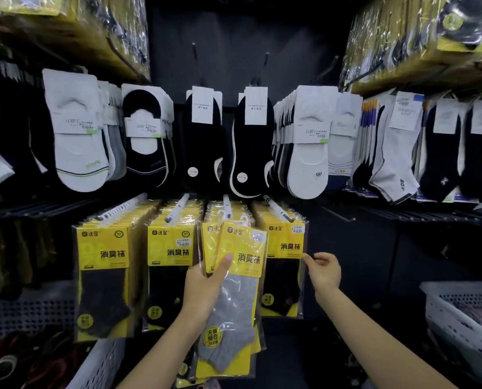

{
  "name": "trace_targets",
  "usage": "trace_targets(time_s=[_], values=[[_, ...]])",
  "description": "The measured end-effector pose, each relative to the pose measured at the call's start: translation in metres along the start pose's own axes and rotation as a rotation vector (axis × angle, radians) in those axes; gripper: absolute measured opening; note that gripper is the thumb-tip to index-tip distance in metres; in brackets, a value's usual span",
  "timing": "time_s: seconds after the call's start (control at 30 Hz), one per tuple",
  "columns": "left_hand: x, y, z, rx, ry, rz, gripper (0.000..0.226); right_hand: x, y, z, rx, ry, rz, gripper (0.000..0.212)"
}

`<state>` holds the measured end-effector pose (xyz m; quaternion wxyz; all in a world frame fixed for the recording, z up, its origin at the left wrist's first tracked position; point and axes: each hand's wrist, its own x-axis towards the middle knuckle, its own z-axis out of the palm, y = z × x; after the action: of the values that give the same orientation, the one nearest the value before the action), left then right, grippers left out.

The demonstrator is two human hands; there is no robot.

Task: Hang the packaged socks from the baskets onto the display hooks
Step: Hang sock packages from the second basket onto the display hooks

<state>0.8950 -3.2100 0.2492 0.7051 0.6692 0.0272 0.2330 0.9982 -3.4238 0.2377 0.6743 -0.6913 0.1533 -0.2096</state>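
Observation:
My left hand [206,284] grips a yellow-carded pack of grey socks [235,293], thumb across its front, held tilted in front of the third display hook [227,204]. The pack's white hanger loop sits near that hook's tip. Another pack shows just behind it. My right hand [322,270] hovers empty, fingers loosely curled, beside the rightmost hanging pack [283,265]. Full rows of similar yellow packs hang on the two left hooks [107,276].
White and black no-show socks [251,144] hang in the row above. A white perforated basket [458,318] stands at lower right, another white basket [105,363] at lower left. Bare black hooks [340,214] jut out to the right of the yellow packs.

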Motion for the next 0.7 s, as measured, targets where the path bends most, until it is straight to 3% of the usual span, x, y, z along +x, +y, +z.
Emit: trace_targets(time_s=[0.1, 0.23, 0.47, 0.6, 0.7], values=[[-0.004, -0.001, 0.003, 0.001, -0.009, -0.028, 0.026, -0.027, -0.007, -0.006, 0.112, -0.245, -0.031, 0.015], [-0.01, -0.003, 0.017, 0.012, -0.025, -0.048, 0.028, -0.068, -0.02, -0.006, 0.153, -0.588, -0.106, 0.027], [-0.014, -0.004, 0.024, -0.016, -0.03, -0.047, 0.01, -0.074, -0.018, -0.016, 0.246, -0.487, -0.078, 0.018], [-0.005, -0.001, 0.01, 0.089, 0.021, 0.014, 0.012, -0.054, -0.019, -0.031, 0.264, -0.337, -0.098, 0.01], [0.001, 0.0, 0.001, 0.176, -0.035, 0.113, 0.015, -0.036, -0.027, -0.039, 0.268, -0.259, -0.134, 0.009]])
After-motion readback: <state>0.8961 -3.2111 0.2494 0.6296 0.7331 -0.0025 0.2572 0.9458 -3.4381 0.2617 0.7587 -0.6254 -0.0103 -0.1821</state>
